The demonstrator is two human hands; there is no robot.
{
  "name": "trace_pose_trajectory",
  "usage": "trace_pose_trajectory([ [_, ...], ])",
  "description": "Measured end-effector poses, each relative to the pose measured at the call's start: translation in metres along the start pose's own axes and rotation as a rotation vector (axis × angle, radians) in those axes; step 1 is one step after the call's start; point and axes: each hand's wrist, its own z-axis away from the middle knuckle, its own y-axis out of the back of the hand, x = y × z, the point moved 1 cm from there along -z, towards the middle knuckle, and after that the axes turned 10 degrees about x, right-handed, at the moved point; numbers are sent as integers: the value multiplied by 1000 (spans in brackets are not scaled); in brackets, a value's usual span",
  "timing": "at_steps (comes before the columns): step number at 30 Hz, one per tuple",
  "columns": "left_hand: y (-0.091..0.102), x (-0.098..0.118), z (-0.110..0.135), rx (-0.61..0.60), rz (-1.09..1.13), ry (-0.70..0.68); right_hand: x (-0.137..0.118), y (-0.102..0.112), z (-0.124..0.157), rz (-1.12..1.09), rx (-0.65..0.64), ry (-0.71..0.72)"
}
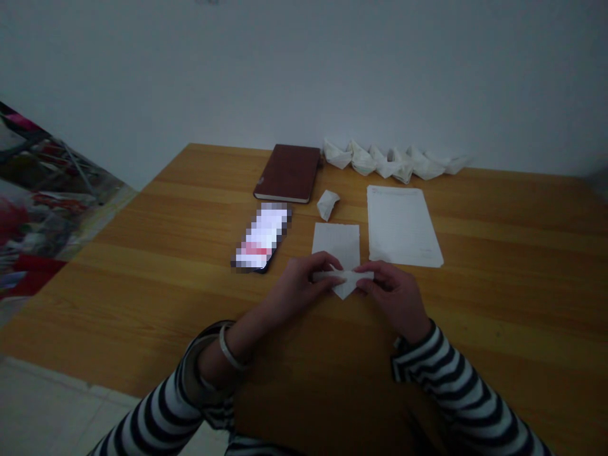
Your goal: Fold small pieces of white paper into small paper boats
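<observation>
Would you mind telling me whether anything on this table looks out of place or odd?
The phone screen shows as coarse blocks, hiding its details. One folded paper also sits apart from the row of folded papers near the wall. Nothing looks spilled.

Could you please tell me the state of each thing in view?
Folded paper, held at both ends
Left hand, pinching its left end
Right hand, pinching its right end
Phone, screen lit
Notebook, closed
Small sheet, visible part flat
Larger sheet, flat
Small paper piece, folded
Paper row, folded shapes
</observation>
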Motion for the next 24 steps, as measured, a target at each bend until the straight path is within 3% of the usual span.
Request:
trace_pose_trajectory([
  [9, -1, 0, 2, -77, -38, -12, 3, 1, 1, 128, 26, 102],
  [13, -3, 7, 4, -274, -43, 40, 0, 5, 0, 247, 27, 295],
  [15, -4, 12, 4, -298, 23, 63, -3, 4, 1, 253, 7, 396],
  [19, -7, 22, 6, -191, -44, -163, -5, -5, 7, 84, 48, 436],
  [22, -18, 24, 11, -271, -173, -351, -6, -14, 13, -3, 289, 431],
  [24, -25, 24, 15, -273, -222, -416, -5, -18, 15, 10, 280, 399],
])
